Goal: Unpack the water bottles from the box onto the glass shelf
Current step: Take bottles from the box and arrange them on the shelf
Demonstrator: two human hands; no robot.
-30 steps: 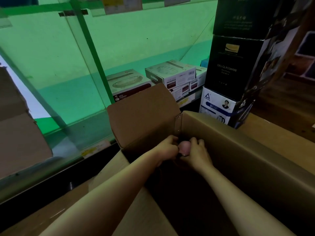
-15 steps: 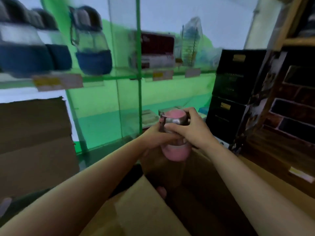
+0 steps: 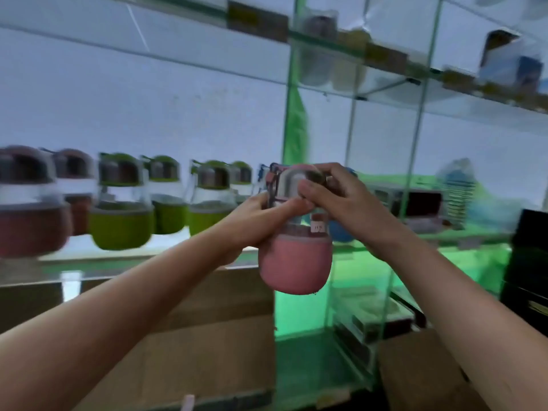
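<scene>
I hold a pink water bottle (image 3: 295, 262) in the air in front of the glass shelf (image 3: 124, 256). It has a pink sleeve, a clear middle with a small sticker and a silver-domed lid. My left hand (image 3: 255, 223) grips its neck from the left. My right hand (image 3: 341, 200) grips the lid from the right. On the shelf to the left stand several bottles in a row: green-sleeved bottles (image 3: 121, 215) and dark red-sleeved bottles (image 3: 28, 215). A corner of the cardboard box (image 3: 415, 378) shows at the bottom right.
A green upright post (image 3: 292, 126) and glass dividers (image 3: 415, 173) split the shelving just behind the bottle. A higher glass shelf (image 3: 385, 63) carries goods and price tags. Brown cartons (image 3: 189, 336) sit below the shelf; black boxes (image 3: 527, 262) stack at the right.
Both hands lifted the pink bottle out of the box and up to shelf height. The view swung up from the box to the row of bottles.
</scene>
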